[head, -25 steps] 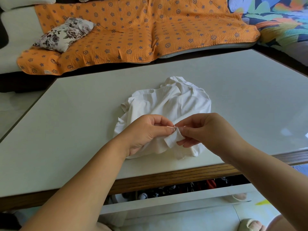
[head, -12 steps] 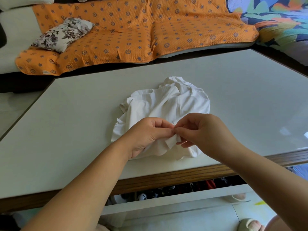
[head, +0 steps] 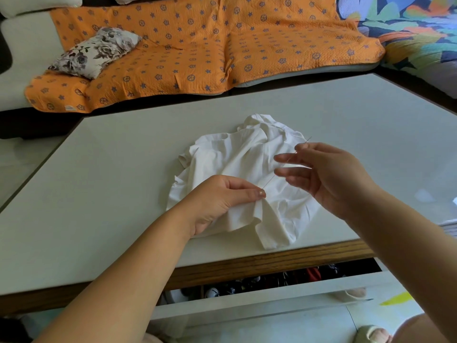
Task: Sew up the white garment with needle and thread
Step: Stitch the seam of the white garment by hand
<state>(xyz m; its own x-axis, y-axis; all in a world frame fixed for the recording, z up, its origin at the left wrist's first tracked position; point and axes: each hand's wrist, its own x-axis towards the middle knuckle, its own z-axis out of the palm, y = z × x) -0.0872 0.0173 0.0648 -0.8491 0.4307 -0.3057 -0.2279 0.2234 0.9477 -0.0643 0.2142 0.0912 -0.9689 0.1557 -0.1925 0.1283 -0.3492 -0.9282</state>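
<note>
The white garment [head: 242, 167] lies crumpled on the pale table [head: 111, 174], near its front edge. My left hand [head: 217, 204] pinches a fold of the garment's hem between thumb and forefinger. My right hand [head: 326, 174] is raised above the garment's right side and pinches the thin needle [head: 303, 144] at its tip, other fingers spread. A fine thread [head: 272, 178] runs taut from the pinched fold up to the needle.
An orange patterned blanket [head: 197, 50] covers the sofa behind the table, with a floral cushion [head: 96, 52] on its left. An open drawer [head: 272, 280] with several dark items sits under the table's wooden front edge. A slippered foot [head: 371, 336] shows bottom right.
My right hand has pulled away from the left, up and to the right, drawing the needle and thread out of the fold. My left hand keeps its pinch on the fabric.
</note>
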